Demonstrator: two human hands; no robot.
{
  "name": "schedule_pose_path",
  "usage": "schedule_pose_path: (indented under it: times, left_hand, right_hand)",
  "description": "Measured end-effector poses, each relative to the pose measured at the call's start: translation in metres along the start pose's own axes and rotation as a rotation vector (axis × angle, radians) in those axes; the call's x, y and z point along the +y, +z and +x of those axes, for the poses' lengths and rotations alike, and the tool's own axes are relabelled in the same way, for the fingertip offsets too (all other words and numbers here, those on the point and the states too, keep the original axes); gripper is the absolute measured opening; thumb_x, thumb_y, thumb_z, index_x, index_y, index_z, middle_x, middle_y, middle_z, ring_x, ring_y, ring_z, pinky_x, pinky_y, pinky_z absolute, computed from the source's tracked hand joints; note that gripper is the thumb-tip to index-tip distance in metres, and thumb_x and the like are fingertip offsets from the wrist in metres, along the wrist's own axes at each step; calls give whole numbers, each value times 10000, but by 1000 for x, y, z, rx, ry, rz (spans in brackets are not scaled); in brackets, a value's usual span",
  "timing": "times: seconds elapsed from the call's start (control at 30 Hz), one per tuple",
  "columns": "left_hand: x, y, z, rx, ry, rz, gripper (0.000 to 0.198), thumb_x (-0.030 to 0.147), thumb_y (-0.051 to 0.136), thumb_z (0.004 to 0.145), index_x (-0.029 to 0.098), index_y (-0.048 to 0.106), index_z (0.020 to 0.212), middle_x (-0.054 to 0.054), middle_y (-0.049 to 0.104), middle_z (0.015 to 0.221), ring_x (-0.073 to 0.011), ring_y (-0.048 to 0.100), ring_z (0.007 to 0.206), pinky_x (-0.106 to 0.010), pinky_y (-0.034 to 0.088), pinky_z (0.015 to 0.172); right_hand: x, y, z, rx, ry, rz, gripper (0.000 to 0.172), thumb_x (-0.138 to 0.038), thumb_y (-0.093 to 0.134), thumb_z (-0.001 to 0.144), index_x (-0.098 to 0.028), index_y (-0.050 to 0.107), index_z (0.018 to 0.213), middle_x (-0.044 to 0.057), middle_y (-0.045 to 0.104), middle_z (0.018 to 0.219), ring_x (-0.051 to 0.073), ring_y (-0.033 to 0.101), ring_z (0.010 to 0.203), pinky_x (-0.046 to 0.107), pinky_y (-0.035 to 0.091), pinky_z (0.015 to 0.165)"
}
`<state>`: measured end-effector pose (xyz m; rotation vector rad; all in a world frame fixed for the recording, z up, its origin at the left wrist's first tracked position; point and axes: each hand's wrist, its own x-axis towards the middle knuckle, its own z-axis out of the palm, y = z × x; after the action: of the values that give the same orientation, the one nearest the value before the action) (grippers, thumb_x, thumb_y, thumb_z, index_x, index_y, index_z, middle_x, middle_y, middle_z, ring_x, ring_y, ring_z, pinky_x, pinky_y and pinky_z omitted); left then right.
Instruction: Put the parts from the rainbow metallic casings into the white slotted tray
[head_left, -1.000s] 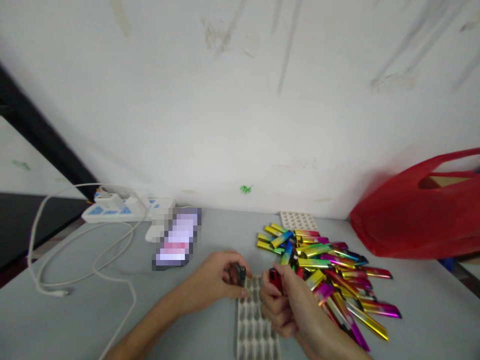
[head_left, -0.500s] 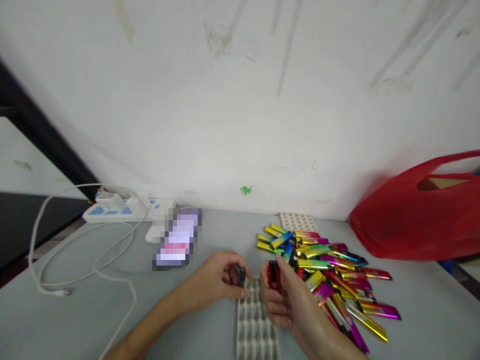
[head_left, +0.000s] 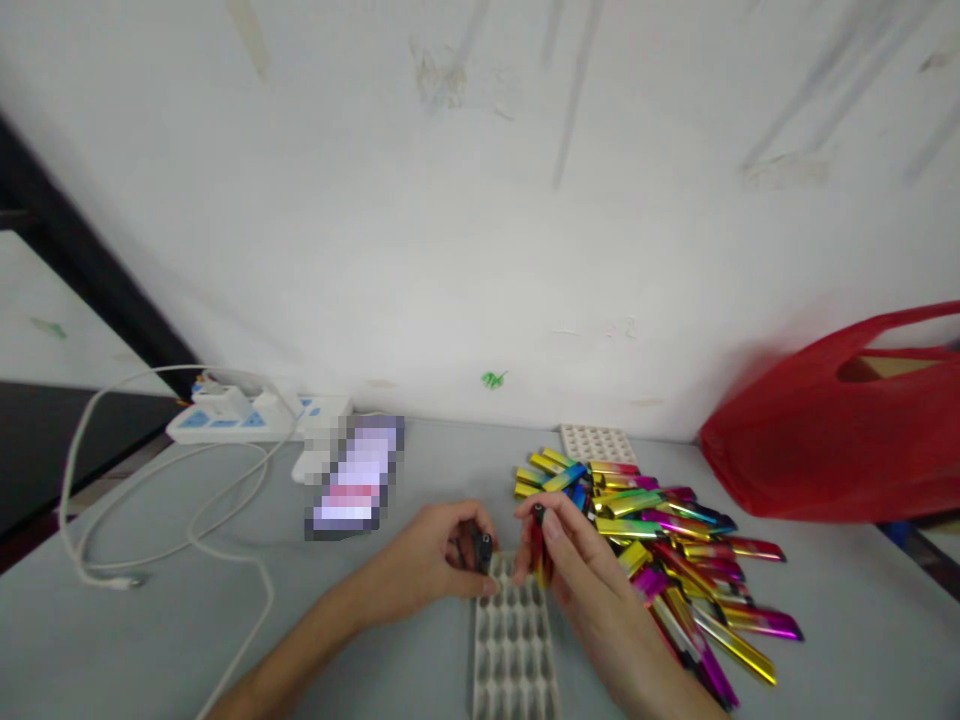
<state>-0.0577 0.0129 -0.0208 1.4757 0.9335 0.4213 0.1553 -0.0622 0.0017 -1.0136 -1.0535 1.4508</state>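
Observation:
My left hand (head_left: 431, 555) is closed around a dark-topped lighter (head_left: 484, 546), whose body is mostly hidden by the fingers. It hovers at the far left corner of a pale grey tray (head_left: 514, 655) with rows of pockets. To the right of it, my right hand (head_left: 589, 575) grips a red and gold lighter (head_left: 538, 545) upright between thumb and fingers, black end up, over the tray's far right part. Beside that hand spreads a loose pile of shiny lighters (head_left: 675, 560) in gold, purple, red, green and blue.
Behind the pile, a second pale tray (head_left: 598, 443) lies against the wall. A red plastic bag (head_left: 840, 430) stands at the right. On the left are a pixelated phone (head_left: 356, 475), a white power strip (head_left: 247, 420) and a looping white cable (head_left: 191, 530).
My right hand has turned and shifted slightly, so the red lighter's black end now points up between the fingertips. My left hand has hardly moved.

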Motion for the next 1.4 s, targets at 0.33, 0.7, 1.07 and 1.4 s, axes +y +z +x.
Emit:
schedule_pose_path:
  times: [0.33,0.7,1.07,1.4]
  left_hand:
    - [0,-2,-1,-1,21,31,436,271,950,717,174,713,1070,63,664,771,-142,639,701,-235,468,635]
    - [5,-1,-2,-17,29,22,461,279,974,698,175,717,1066,45,704,818,-146,648,726,-240,486,653]
    - [3,0,-3,-14,48,26,399,352,957,744,166,708,992,47,671,799,-158,640,746,-246,481,667]
    - [5,3,-3,30,78,83,331,319,912,765,156,714,975,26,688,840,-155,632,742,-228,449,625]
  right_hand:
    - [1,-3,3,32,-189,-341,281,-491,664,1091,-294,818,1218,36,775,1198,238,686,1131,322,489,1003]
    - [1,-6,3,-21,-343,-592,224,-283,678,1095,-325,785,1287,20,777,1215,208,718,1149,309,522,1031]
    - [-4,-5,0,-112,-378,-697,292,-225,635,1116,-338,748,1360,36,753,1277,205,717,1214,325,550,1079]
    - [-6,-6,-5,-177,-346,-825,357,-236,652,1096,-312,660,1444,65,709,1382,239,658,1329,395,516,1159]
